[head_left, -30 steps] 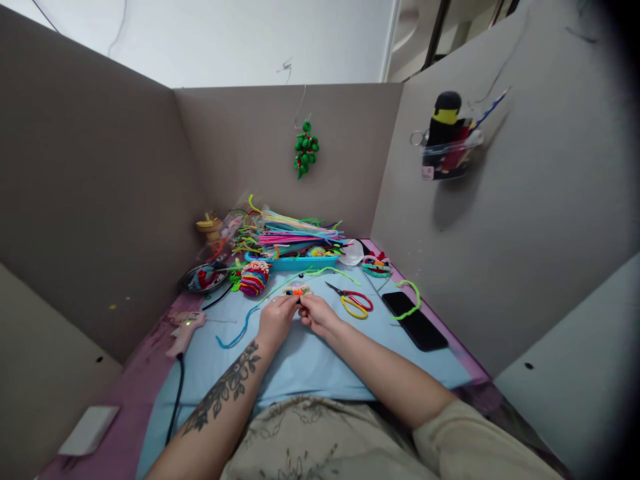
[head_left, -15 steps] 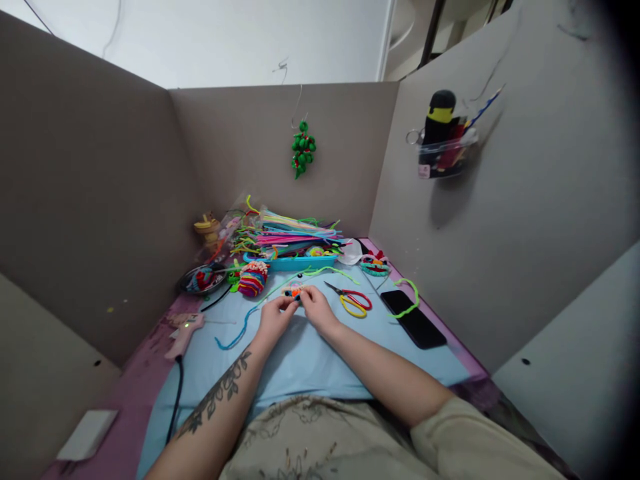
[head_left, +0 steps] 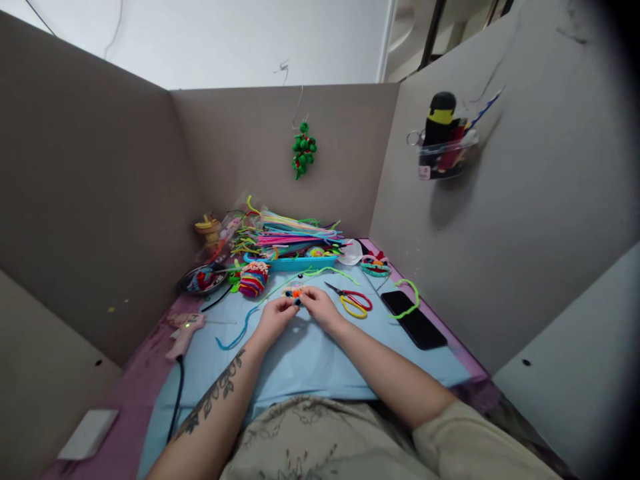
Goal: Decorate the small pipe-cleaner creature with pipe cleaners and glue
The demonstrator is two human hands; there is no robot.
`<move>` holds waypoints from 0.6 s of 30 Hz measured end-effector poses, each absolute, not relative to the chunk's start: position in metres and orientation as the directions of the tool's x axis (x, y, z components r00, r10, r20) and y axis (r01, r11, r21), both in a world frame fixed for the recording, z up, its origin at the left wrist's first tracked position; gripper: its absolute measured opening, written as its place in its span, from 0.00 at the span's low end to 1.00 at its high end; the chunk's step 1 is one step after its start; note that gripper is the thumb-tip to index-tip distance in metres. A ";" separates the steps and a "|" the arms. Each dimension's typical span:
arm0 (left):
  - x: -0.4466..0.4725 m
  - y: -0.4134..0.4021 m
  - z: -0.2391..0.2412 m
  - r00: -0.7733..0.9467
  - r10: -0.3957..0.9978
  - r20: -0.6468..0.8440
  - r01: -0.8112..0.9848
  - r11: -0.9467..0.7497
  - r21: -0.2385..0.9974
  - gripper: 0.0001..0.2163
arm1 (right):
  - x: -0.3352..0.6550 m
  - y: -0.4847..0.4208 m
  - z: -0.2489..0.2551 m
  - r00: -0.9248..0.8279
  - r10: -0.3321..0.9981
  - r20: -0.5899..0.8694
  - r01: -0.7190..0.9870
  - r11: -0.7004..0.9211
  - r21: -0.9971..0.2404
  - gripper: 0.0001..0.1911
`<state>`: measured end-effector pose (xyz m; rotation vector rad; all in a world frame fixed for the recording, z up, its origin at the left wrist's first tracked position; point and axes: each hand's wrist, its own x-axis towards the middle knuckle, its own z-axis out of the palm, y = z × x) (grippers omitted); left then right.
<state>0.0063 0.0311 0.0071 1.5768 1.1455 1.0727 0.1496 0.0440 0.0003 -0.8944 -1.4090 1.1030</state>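
Over the middle of the blue cloth (head_left: 320,367), both hands meet at a small multicoloured pipe-cleaner piece (head_left: 295,293) showing orange, white and dark blue. My left hand (head_left: 275,319) pinches its lower left side. The fingers of my right hand (head_left: 320,307) are closed on its right side, hiding part of it. To the right lie scissors (head_left: 354,300) with one red and one yellow handle. A blue pipe cleaner (head_left: 243,333) curves on the cloth left of my left hand, and a light green pipe cleaner (head_left: 330,270) lies beyond the hands.
A blue tray (head_left: 290,263) heaped with pipe cleaners stands at the back. A striped colourful pipe-cleaner piece (head_left: 253,279) and a metal bowl (head_left: 203,280) sit left of it. A pink glue gun (head_left: 185,335) lies left, a black phone (head_left: 415,321) right. Grey panels (head_left: 280,133) enclose three sides.
Both hands stay together at the small piece, with only a slight shift of the fingers; a bit more orange shows now. Nothing else has visibly moved.
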 end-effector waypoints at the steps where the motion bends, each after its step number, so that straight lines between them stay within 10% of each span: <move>1: 0.006 0.031 0.008 0.209 0.969 0.134 0.202 -0.177 0.963 0.10 | 0.151 0.044 0.001 -0.148 0.948 0.283 -0.062 0.277 -0.959 0.10; 18: 0.001 0.026 0.018 0.352 0.907 0.229 0.275 -0.335 0.901 0.08 | 0.164 0.045 0.010 -0.285 0.922 0.263 0.140 0.311 -0.940 0.08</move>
